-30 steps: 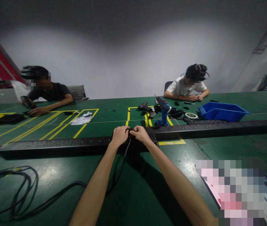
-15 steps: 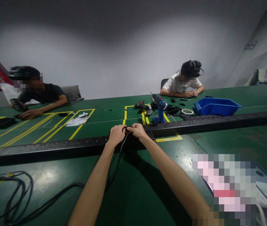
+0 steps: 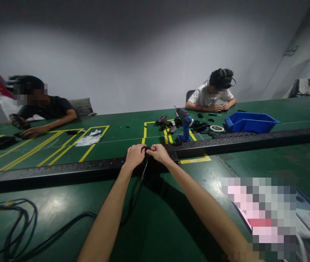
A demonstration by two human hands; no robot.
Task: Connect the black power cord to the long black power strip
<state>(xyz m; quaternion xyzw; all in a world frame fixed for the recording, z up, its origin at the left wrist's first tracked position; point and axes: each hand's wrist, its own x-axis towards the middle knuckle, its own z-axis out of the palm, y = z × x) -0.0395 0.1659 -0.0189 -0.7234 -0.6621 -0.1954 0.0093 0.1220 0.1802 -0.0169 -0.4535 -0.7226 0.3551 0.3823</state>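
A long black power strip (image 3: 62, 174) with rows of sockets and red marks lies across the green table. Over its middle section, my left hand (image 3: 135, 155) and my right hand (image 3: 157, 153) meet with fingertips nearly touching. Both have their fingers curled in a pinch at a small dark part, too small to make out. From between them a black cable (image 3: 142, 178) hangs down the near side of the strip. It continues left along the table to a loose coil (image 3: 21, 211) at the lower left.
Behind the strip stand a blue cordless drill (image 3: 185, 125), a second drill (image 3: 162, 121), a white tape roll (image 3: 217, 128) and a blue bin (image 3: 250, 122). Two people sit across the table. White papers (image 3: 89, 139) lie at left; a partly blurred item (image 3: 264, 211) is at lower right.
Both hands stay at the same spot on the strip, with slight finger movement. The cable below them has shifted a little. The view has moved slightly.
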